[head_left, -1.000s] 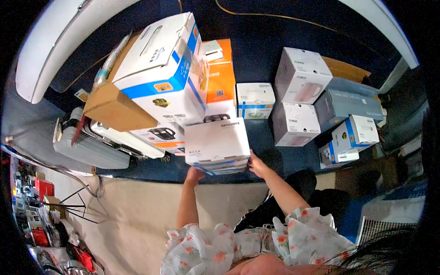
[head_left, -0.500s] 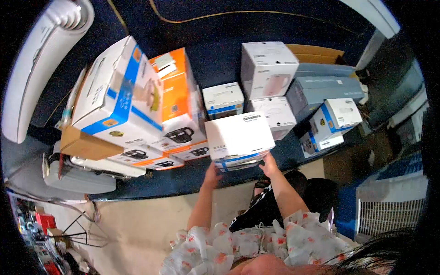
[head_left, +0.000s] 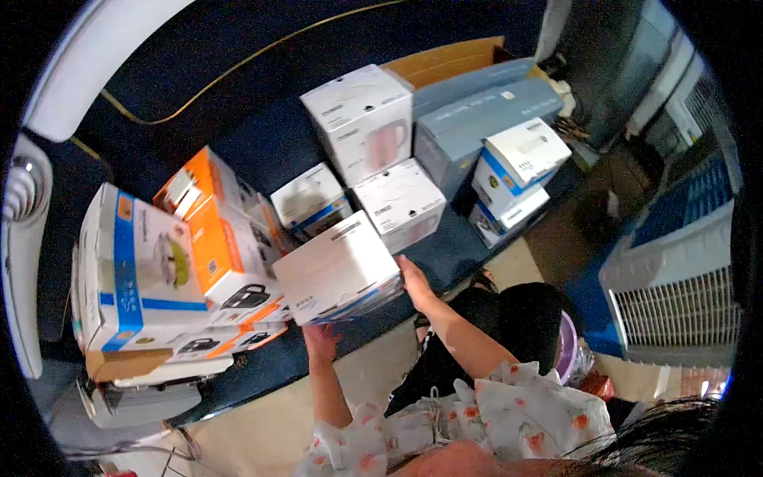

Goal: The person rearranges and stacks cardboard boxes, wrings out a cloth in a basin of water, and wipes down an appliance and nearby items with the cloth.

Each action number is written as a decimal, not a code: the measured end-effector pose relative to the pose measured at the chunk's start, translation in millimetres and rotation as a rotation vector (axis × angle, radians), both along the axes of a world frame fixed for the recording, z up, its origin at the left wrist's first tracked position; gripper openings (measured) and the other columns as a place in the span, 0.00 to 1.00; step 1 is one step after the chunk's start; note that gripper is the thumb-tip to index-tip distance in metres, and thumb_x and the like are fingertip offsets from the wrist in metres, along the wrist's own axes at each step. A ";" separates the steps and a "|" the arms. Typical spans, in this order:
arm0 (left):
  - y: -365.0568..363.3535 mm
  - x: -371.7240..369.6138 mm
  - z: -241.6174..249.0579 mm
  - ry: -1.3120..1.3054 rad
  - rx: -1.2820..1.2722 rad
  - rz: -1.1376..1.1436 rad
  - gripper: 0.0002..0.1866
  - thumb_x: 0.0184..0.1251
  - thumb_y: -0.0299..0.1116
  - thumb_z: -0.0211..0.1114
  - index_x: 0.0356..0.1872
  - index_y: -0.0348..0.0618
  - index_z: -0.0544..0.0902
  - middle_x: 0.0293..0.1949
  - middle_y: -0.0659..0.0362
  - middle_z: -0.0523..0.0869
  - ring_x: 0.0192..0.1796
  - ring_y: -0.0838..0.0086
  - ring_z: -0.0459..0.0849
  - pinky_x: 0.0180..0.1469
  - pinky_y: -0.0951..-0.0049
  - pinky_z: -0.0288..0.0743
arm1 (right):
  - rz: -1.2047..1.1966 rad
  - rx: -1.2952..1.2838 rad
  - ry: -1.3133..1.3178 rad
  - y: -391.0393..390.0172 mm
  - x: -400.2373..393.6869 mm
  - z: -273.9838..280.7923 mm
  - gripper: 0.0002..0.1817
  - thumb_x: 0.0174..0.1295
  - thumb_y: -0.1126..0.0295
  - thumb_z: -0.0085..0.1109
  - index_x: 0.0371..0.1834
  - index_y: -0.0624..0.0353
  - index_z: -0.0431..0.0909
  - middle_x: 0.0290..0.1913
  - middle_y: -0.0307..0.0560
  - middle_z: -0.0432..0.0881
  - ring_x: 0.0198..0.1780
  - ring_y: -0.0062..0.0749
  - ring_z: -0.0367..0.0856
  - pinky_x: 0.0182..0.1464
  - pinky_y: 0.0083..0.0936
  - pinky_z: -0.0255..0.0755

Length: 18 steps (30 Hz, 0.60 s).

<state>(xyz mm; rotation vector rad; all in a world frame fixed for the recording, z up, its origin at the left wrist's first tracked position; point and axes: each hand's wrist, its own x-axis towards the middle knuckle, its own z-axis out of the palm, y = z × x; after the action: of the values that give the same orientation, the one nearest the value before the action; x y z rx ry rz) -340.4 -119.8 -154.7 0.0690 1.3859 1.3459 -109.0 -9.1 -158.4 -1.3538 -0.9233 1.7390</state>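
A white cardboard box with a blue band (head_left: 340, 266) is between my two hands at the front of the dark counter. My left hand (head_left: 320, 343) is at its near left corner, fingers partly hidden under the box. On its right side, my right hand (head_left: 415, 284) presses with thumb and fingers at the edge. Just behind stand a smaller white and blue box (head_left: 310, 197) and a white box (head_left: 400, 205). A taller white box with a pink kettle picture (head_left: 362, 123) rises behind that one. Orange and white boxes (head_left: 218, 238) are close to the left.
A large white and blue box (head_left: 143, 270) stands at the far left. On the right are long grey boxes (head_left: 485, 119) and two stacked white and blue boxes (head_left: 524, 155). A person's dark-clothed legs (head_left: 509, 330) are below the counter edge, near a white slatted appliance (head_left: 675, 294).
My view has turned, so the counter and boxes appear tilted and mostly shifted left. Both hands stay on the white and blue box.
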 end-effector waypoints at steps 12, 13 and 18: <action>-2.9 13.3 29.1 -0.084 0.003 0.030 0.41 0.54 0.73 0.35 0.63 0.58 0.60 0.64 0.62 0.61 0.59 0.55 0.61 0.55 0.29 0.38 | 0.315 -0.060 0.247 4.3 18.5 85.9 0.45 0.53 0.34 0.45 0.68 0.47 0.45 0.69 0.53 0.44 0.70 0.49 0.36 0.63 0.62 0.33; -5.1 12.2 29.7 -0.077 0.006 0.010 0.41 0.53 0.73 0.35 0.64 0.59 0.57 0.65 0.63 0.57 0.59 0.54 0.60 0.56 0.30 0.36 | 0.316 -0.078 0.250 3.6 18.7 92.3 0.45 0.54 0.34 0.44 0.69 0.46 0.44 0.70 0.52 0.43 0.71 0.49 0.35 0.63 0.62 0.32; -1.6 18.7 38.5 -0.054 0.066 0.029 0.40 0.55 0.71 0.37 0.65 0.61 0.55 0.65 0.65 0.56 0.54 0.56 0.63 0.56 0.35 0.45 | 0.417 -0.039 0.299 3.8 17.7 97.2 0.45 0.55 0.34 0.42 0.70 0.44 0.41 0.71 0.49 0.39 0.71 0.47 0.34 0.64 0.61 0.32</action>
<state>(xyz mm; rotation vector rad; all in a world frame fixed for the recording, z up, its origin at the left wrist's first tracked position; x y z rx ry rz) -321.7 -121.4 -116.2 0.0567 1.3018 1.4080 -91.2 -5.3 -61.3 -0.9285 -1.0539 2.2103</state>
